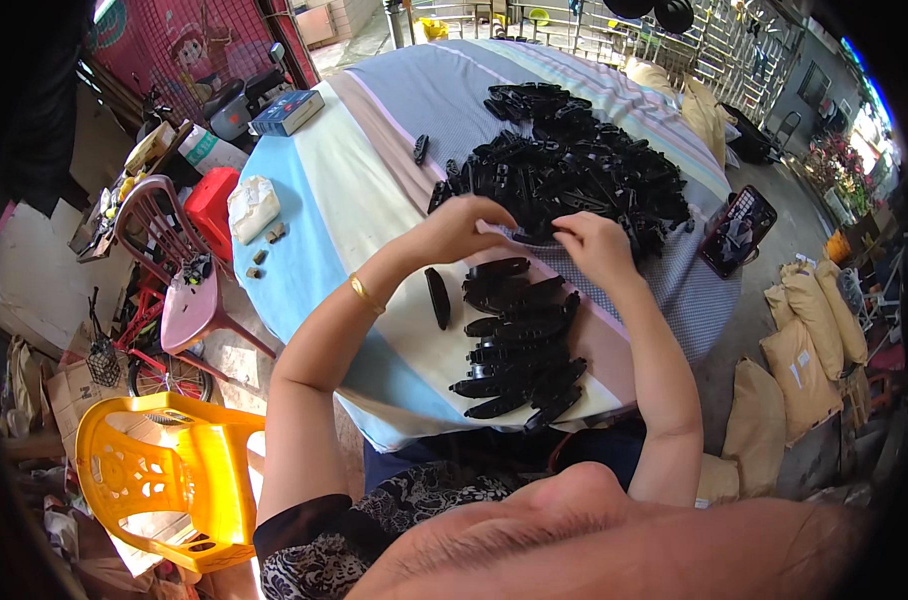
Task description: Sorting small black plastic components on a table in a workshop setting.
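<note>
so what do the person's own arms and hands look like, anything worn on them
Both forearms are bare, with no gloves on the left hand or the right hand. A thin gold bangle circles the left wrist. A short dark sleeve with a pale floral pattern covers the left upper arm. No rings can be made out.

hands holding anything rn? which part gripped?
Both the left hand and the right hand meet at the near edge of the pile of black plastic parts, fingers curled on a piece. The exact grip point cannot be told.
</note>
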### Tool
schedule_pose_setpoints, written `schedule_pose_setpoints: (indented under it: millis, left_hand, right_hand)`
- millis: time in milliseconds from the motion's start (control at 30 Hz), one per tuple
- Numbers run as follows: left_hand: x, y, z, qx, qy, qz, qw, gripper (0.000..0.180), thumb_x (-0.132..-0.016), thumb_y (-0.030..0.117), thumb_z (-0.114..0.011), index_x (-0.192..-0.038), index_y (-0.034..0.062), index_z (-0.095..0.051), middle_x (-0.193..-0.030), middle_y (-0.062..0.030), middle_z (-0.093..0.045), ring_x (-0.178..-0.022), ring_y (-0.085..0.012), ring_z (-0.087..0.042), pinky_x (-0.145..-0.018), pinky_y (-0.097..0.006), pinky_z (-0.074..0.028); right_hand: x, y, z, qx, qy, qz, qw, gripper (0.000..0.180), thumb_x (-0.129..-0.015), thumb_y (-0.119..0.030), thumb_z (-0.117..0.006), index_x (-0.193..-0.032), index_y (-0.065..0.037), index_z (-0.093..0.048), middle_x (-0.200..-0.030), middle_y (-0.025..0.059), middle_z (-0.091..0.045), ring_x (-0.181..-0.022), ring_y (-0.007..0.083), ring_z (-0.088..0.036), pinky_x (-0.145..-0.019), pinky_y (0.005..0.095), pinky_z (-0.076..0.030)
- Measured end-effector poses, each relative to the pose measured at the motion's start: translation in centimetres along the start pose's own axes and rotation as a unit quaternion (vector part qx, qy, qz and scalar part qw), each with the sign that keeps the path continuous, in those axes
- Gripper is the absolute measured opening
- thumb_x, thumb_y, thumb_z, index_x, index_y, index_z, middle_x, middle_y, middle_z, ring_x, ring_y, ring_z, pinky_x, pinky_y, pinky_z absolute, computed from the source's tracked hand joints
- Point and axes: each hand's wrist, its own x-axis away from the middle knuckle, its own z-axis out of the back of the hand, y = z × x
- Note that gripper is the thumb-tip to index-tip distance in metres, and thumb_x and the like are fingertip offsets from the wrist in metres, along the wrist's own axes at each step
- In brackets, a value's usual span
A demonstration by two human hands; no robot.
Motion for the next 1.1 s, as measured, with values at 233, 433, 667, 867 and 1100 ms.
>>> schedule_pose_setpoints:
  millis: [233, 433, 667, 867, 1100]
  left_hand:
    - [-2.2, -5.0, -1.4, -0.402, 0.049, -0.077, 0.911, 0.039, -0.07, 0.007, -0.06, -0.109, 0.0118, -0.059, -0.125, -0.0107, -0.049, -0.11, -0.0276, -0.048, -0.091, -0.039, -0.041]
    - [-1.5, -3.6, -1.9, -0.414, 0.133, -0.146, 0.889, 0.029, -0.071, 0.011, -0.064, -0.098, 0.0098, -0.058, -0.122, -0.0092, -0.051, -0.111, -0.0264, -0.049, -0.091, -0.039, -0.04]
    - [-1.1, -1.8, -2.5, 0.388, 0.13, 0.047, 0.911, 0.02, -0.089, 0.013, -0.058, -0.103, 0.0022, -0.049, -0.099, -0.0096, -0.061, -0.087, -0.0146, -0.06, -0.075, -0.027, -0.053]
    - [-0.5, -2.1, -4.2, 0.63, 0.058, 0.11, 0.766, 0.015, -0.092, 0.017, -0.055, -0.102, 0.0058, -0.051, -0.097, -0.0066, -0.059, -0.085, -0.0164, -0.061, -0.081, -0.032, -0.054]
    - [-0.3, -0.4, -4.3, 0.622, 0.083, 0.122, 0.769, 0.02, -0.087, 0.011, -0.061, -0.106, 0.0051, -0.058, -0.097, -0.0053, -0.062, -0.084, -0.0149, -0.062, -0.081, -0.03, -0.054]
  right_hand:
    - [0.2, -1.0, -3.1, 0.292, -0.072, 0.019, 0.954, 0.013, -0.076, -0.017, -0.067, -0.08, -0.006, -0.062, -0.077, 0.0088, -0.058, -0.074, 0.0267, -0.062, -0.063, 0.0364, -0.05]
    - [0.1, -0.4, -3.6, 0.246, -0.064, 0.047, 0.966, 0.006, -0.076, -0.01, -0.056, -0.078, -0.006, -0.06, -0.074, 0.0106, -0.062, -0.071, 0.0259, -0.064, -0.062, 0.0376, -0.052]
    - [-0.1, -3.4, 0.9, -0.154, 0.025, -0.159, 0.975, 0.03, -0.07, -0.003, -0.073, -0.096, -0.002, -0.058, -0.08, 0.0101, -0.066, -0.069, 0.0183, -0.063, -0.065, 0.0283, -0.051]
    - [0.1, -3.4, -1.3, -0.321, 0.065, -0.131, 0.936, 0.02, -0.071, -0.002, -0.074, -0.086, -0.001, -0.06, -0.071, 0.0033, -0.062, -0.064, 0.0086, -0.058, -0.06, 0.0228, -0.049]
    - [0.3, -4.0, -0.9, -0.34, 0.117, -0.113, 0.926, 0.01, -0.075, -0.001, -0.071, -0.082, -0.001, -0.064, -0.071, 0.0034, -0.063, -0.064, 0.0077, -0.059, -0.06, 0.0213, -0.049]
